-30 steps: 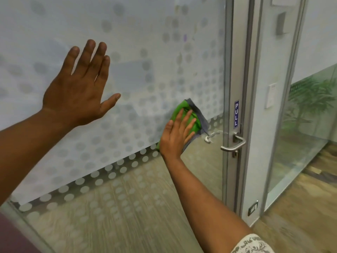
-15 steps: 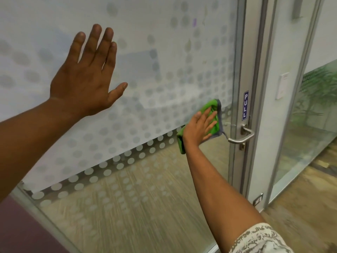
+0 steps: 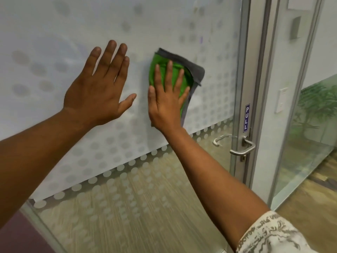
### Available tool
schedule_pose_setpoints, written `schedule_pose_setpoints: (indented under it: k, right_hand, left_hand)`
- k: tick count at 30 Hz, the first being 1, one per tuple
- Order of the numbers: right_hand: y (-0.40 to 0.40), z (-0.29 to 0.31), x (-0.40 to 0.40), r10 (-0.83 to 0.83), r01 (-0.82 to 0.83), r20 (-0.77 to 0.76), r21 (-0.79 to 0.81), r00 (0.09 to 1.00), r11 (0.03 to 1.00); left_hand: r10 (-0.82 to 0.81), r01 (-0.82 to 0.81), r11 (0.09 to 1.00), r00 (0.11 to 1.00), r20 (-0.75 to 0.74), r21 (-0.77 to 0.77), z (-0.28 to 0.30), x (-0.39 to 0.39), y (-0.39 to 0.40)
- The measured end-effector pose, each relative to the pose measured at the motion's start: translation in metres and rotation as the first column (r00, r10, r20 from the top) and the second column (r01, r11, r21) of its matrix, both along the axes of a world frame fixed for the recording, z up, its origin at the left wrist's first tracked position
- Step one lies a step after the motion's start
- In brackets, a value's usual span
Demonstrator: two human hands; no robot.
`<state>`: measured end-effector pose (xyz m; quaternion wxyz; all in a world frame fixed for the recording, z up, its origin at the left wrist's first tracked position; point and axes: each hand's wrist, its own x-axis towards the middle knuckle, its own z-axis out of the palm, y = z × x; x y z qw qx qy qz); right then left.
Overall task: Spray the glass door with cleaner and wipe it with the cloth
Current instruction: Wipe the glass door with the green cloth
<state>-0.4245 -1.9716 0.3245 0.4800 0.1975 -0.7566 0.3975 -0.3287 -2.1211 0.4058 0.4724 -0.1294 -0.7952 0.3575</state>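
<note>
The right hand (image 3: 166, 105) presses a folded green and grey cloth (image 3: 182, 75) flat-fingered against the dotted frosted glass door (image 3: 182, 24); the left hand (image 3: 98, 92) lies open on the glass, its grip empty.

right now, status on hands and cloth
Left hand flat on glass door. Right hand presses green cloth to it, fingers straight. Nothing in the way.
</note>
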Motion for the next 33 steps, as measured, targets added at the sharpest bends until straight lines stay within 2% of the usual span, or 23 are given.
schedule_pose_setpoints:
  k: [3, 5, 8, 12, 14, 17, 21, 23, 28, 33]
  right_hand:
    - [0.002, 0.040, -0.006, -0.031, 0.036, -0.092, 0.053, 0.995, 0.998]
    - [0.010, 0.060, -0.017, -0.066, 0.069, -0.098, 0.027, 0.993, 0.997]
    - [0.020, 0.072, -0.027, -0.083, 0.079, -0.055, -0.064, 0.995, 0.995]
    - [0.013, 0.056, -0.023, -0.094, 0.097, 0.032, -0.158, 0.995, 0.983]
    - [0.005, 0.038, -0.014, -0.099, 0.103, 0.040, -0.116, 0.994, 0.988]
    - [-0.003, 0.024, -0.002, -0.074, 0.075, -0.036, 0.033, 0.997, 0.997]
    - [0.004, 0.055, -0.005, -0.031, 0.059, -0.165, 0.165, 0.986, 0.984]
    - [0.011, 0.077, -0.011, -0.032, 0.068, -0.195, 0.182, 0.980, 0.981]
    - [0.027, 0.111, -0.032, -0.052, 0.055, -0.146, 0.021, 0.988, 0.998]
    - [0.026, 0.090, -0.033, -0.059, 0.054, -0.071, -0.070, 0.996, 0.996]
  left_hand:
    - [0.002, -0.002, 1.000, 1.000, 0.004, 0.001, 0.001, 0.001, 0.001]
    - [0.010, -0.010, 1.000, 1.000, -0.004, -0.002, 0.000, 0.001, 0.001]
    - [0.036, -0.036, 0.999, 0.999, -0.008, -0.015, 0.000, 0.001, 0.001]
    - [0.056, -0.056, 0.998, 0.998, -0.004, -0.022, 0.002, 0.002, 0.001]
    - [0.058, -0.058, 0.998, 0.998, -0.004, -0.024, 0.002, 0.001, 0.001]
    - [0.058, -0.059, 0.998, 0.998, -0.015, -0.031, 0.001, 0.001, 0.001]
    - [0.064, -0.064, 0.998, 0.998, -0.014, -0.028, 0.002, 0.002, 0.003]
    - [0.074, -0.075, 0.997, 0.997, -0.016, -0.029, 0.002, 0.003, 0.003]
    - [0.045, -0.045, 0.999, 0.999, -0.010, -0.029, 0.006, 0.002, 0.008]
    - [0.014, -0.014, 1.000, 0.998, -0.059, 0.009, 0.038, -0.015, 0.035]
